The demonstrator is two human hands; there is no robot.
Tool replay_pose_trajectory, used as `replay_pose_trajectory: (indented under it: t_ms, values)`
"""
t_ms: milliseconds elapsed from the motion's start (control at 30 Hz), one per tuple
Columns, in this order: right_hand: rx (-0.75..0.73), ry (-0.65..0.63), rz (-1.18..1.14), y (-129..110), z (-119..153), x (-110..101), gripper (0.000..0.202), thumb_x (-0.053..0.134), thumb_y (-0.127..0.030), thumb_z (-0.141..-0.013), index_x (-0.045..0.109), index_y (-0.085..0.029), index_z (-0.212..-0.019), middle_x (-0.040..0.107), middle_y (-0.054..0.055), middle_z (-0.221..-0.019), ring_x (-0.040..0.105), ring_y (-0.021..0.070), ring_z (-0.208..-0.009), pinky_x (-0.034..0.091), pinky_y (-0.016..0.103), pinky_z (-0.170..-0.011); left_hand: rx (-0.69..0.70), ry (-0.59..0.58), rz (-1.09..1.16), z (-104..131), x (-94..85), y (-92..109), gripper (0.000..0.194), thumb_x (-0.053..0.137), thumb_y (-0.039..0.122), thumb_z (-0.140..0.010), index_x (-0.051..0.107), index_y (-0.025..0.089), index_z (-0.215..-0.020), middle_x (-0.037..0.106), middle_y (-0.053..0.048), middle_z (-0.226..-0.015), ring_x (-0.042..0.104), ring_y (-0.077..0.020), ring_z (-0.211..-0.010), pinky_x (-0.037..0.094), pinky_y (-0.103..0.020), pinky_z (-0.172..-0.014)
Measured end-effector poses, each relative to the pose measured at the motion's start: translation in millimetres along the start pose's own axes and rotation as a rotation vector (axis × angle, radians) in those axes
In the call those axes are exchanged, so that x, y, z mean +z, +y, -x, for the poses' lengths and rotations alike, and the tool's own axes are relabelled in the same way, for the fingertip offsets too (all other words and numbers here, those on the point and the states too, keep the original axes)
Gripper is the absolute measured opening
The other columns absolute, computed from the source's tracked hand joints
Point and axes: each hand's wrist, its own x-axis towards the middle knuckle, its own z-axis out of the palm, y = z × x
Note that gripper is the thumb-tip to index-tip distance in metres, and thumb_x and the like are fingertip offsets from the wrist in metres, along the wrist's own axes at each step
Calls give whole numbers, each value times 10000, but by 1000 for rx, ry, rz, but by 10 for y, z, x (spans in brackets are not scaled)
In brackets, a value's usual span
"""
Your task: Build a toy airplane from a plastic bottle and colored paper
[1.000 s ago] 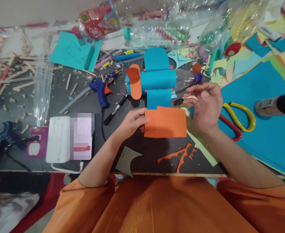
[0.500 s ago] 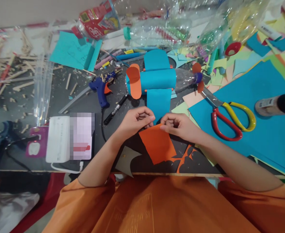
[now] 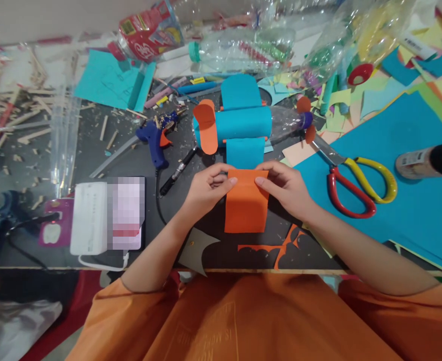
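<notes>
Between both hands is a rectangular piece of orange paper (image 3: pixel 246 208), held by its far corners. My left hand (image 3: pixel 209 188) pinches the left corner with the thumb on top. My right hand (image 3: pixel 284 186) pinches the right corner the same way; the other fingers are partly hidden behind the paper. Just beyond lies a model plane (image 3: pixel 243 124), a plastic bottle wrapped in blue paper. It has blue paper wings, an orange strip across the left end and orange propeller blades by the purple cap. The near wing's end is hidden behind the orange paper.
Scissors (image 3: pixel 350 183) lie open on blue sheets (image 3: pixel 412 220) at right, near a dark-capped bottle (image 3: pixel 427 159). A glue gun (image 3: pixel 156 138), marker (image 3: pixel 177 171), phone (image 3: pixel 127 213) and white power bank (image 3: pixel 89 217) are at left. Orange scraps (image 3: pixel 281 247) lie near the table edge.
The orange paper has been lifted and squared up, from tilted to nearly straight. My right hand has shifted right and slightly away, so the two hands now grip opposite corners.
</notes>
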Motion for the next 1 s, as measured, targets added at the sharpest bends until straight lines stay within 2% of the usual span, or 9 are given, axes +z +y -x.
replay_pose_trajectory:
  t_ms: [67, 167, 233, 333, 433, 533, 633, 733, 1000]
  values:
    - [0, 6, 14, 7, -3, 12, 212, 662, -417, -800, 634, -223, -882, 524, -26, -637, 438, 105, -552, 350, 237, -489, 1, -30, -16, 7, 7, 0, 168, 668, 307, -743, 664, 169, -839, 306, 91, -467, 258, -46, -433, 192, -192, -433]
    - [-43, 33, 48, 23, -9, 12, 173, 674, -378, -793, 663, -215, -849, 562, -26, -632, 432, 94, -528, 360, 233, -480, 3, -67, -11, 12, 3, -12, 176, 662, 287, -768, 702, 180, -902, 362, 87, -453, 252, -43, -412, 191, -201, -417]
    - [-67, 26, 42, 33, -15, -1, 158, 664, -365, -808, 690, -218, -860, 647, -5, -707, 516, 107, -580, 422, 243, -529, -3, -66, 27, 11, -5, -31, 192, 671, 292, -771, 726, 192, -924, 483, 62, -488, 341, -48, -422, 263, -192, -429]
    - [-68, 6, 1, 37, -29, -30, 153, 644, -362, -834, 731, -250, -893, 738, 19, -900, 649, 156, -794, 518, 298, -713, 2, -37, 90, 4, -15, -69, 180, 683, 306, -769, 753, 215, -908, 685, 2, -688, 542, -83, -545, 408, -192, -508]
    - [-28, -13, -54, 29, -42, -47, 130, 653, -336, -831, 758, -292, -892, 757, 6, -949, 676, 176, -898, 529, 343, -828, 22, -8, 119, -2, -15, -86, 140, 689, 287, -764, 766, 240, -871, 755, -18, -853, 652, -127, -695, 490, -209, -580]
    - [17, -37, -129, 27, -40, -52, 120, 665, -321, -819, 768, -319, -879, 760, -9, -934, 677, 176, -912, 522, 352, -857, 48, 11, 88, -4, -10, -66, 117, 678, 244, -758, 775, 242, -824, 771, -23, -895, 697, -165, -832, 549, -252, -717]
    - [71, -54, -186, 27, -24, -53, 163, 660, -404, -814, 771, -300, -872, 753, 1, -919, 667, 180, -884, 521, 344, -819, 76, 14, 16, 2, -3, -29, 136, 646, 212, -761, 777, 236, -785, 776, -21, -875, 710, -174, -852, 560, -282, -810]
    - [103, -40, -161, 9, -14, -46, 247, 641, -479, -819, 767, -270, -855, 741, 17, -876, 647, 166, -821, 509, 312, -745, 103, 12, -38, 15, 3, -9, 174, 611, 184, -771, 777, 235, -778, 778, -14, -863, 717, -167, -832, 563, -272, -804]
    - [110, -32, -109, -7, -34, -16, 199, 704, -384, -779, 729, -214, -881, 676, 0, -725, 557, 108, -615, 437, 240, -558, 95, -14, -63, 33, -18, -21, 153, 609, 206, -781, 758, 213, -813, 768, -37, -904, 706, -175, -864, 547, -271, -800]
